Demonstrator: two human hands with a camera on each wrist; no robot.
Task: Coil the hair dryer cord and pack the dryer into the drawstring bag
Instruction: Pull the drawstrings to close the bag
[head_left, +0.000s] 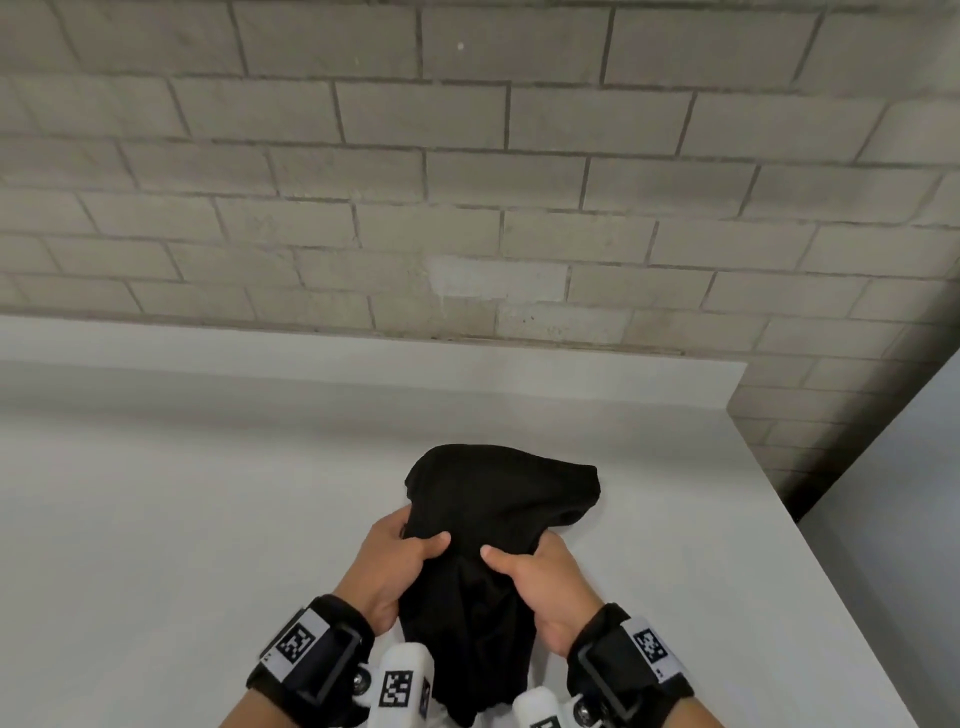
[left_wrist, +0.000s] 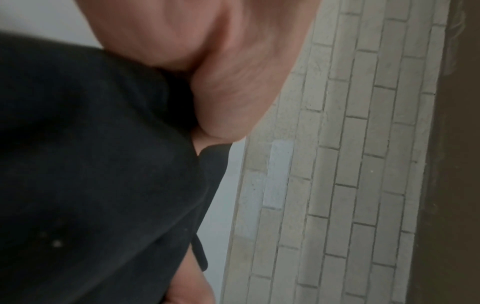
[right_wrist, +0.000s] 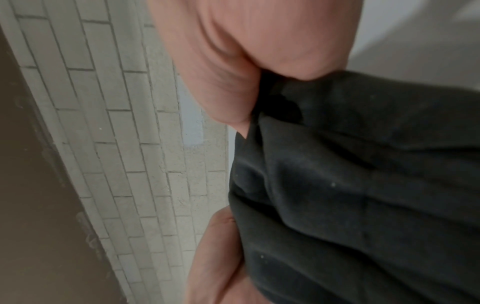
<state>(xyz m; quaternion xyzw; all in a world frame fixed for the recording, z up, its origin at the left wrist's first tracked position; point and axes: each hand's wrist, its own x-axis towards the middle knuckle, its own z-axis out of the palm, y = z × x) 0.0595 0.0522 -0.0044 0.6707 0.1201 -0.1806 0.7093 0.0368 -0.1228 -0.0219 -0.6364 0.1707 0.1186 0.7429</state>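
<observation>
Now both hands clutch the black drawstring bag (head_left: 498, 519) on the white surface (head_left: 208, 519).
Left hand (head_left: 395, 561) and right hand (head_left: 540, 577) each grip bunched cloth; only wrist views show lint specks.

The black drawstring bag (head_left: 488, 530) lies bulging on the white worktop (head_left: 208, 519), its rounded far end toward the brick wall, its narrower near part gathered into soft folds

I am in a plain, bare work room, not a cosy home. A wall (head_left: 467, 171) of pale grey bricks stands in front of me. Against it sits my smooth white worktop (head_left: 182, 519). The bricks look rough and unpainted.
</observation>
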